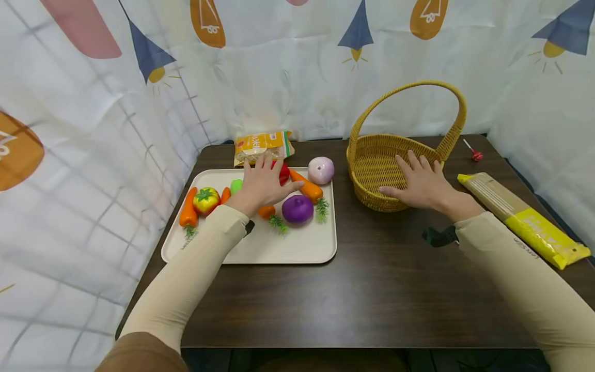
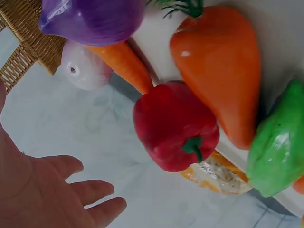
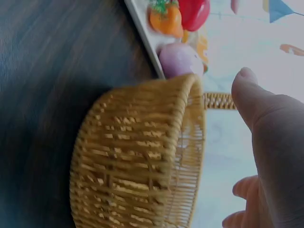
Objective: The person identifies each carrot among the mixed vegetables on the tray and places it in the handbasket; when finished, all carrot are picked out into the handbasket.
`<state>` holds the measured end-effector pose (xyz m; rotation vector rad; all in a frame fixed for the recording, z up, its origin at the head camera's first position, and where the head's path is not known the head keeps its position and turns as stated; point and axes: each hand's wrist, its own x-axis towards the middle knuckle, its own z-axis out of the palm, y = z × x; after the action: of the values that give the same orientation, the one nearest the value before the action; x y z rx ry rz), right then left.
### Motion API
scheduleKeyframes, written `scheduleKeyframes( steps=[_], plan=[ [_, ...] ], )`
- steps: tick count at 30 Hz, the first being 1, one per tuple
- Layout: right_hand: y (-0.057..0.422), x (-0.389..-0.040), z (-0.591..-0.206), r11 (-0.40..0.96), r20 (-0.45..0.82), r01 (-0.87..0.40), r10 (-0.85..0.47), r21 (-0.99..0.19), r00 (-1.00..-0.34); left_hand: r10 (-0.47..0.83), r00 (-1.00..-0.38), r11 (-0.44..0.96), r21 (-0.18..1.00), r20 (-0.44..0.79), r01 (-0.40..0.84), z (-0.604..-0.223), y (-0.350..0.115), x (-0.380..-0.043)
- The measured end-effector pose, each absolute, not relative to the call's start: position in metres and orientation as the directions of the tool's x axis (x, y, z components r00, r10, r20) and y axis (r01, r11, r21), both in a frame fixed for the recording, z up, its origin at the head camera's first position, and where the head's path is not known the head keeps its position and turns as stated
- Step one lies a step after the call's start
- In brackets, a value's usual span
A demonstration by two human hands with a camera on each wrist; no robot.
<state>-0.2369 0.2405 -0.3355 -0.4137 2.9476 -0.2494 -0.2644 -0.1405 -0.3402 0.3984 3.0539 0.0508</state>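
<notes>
Fingers spread, my left hand (image 1: 261, 187) hovers over a cream tray (image 1: 297, 250) of toy vegetables and holds nothing. Below and around it lie a red bell pepper (image 2: 173, 126), a carrot (image 2: 221, 71), a green pepper-like vegetable (image 2: 278, 142), a purple onion (image 1: 297, 210), a pale pink onion (image 1: 321, 170) and a yellow-red fruit (image 1: 206, 200). My right hand (image 1: 420, 183), fingers also spread, is above the wicker basket (image 3: 128, 156), near its front right rim. Nothing is in its grasp. The basket's inside shows no contents.
A bag of grains (image 1: 260, 147) lies behind the tray. To the right of the basket are a red lollipop (image 1: 476, 155) and a long yellow noodle packet (image 1: 525, 219) on the dark table (image 1: 362, 299). A patterned curtain (image 1: 297, 77) hangs close behind the table.
</notes>
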Motion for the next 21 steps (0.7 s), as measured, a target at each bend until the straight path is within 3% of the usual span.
scheduleKeyframes(
  steps=[7, 11, 16, 21],
  plan=[
    [0.232, -0.228, -0.348, 0.930, -0.072, -0.268, -0.294, -0.253, -0.953, 0.199, -0.980, 0.965, 0.166, 0.027, 0.201, -0.350, -0.162, -0.254],
    [0.225, -0.223, -0.356, 0.919, -0.013, -0.284, -0.299, -0.274, -0.954, 0.170, -0.975, 0.952, 0.232, 0.142, 0.200, -0.354, -0.183, -0.245],
    [0.211, -0.213, -0.369, 0.885, 0.185, -0.350, -0.305, -0.308, -0.934, 0.064, -0.951, 0.932, 0.322, 0.301, 0.165, -0.362, -0.220, -0.233],
    [0.191, -0.199, -0.382, 0.818, 0.424, -0.443, -0.277, -0.366, -0.862, -0.122, -0.914, 0.889, 0.453, 0.386, 0.073, -0.367, -0.261, -0.216]
  ],
)
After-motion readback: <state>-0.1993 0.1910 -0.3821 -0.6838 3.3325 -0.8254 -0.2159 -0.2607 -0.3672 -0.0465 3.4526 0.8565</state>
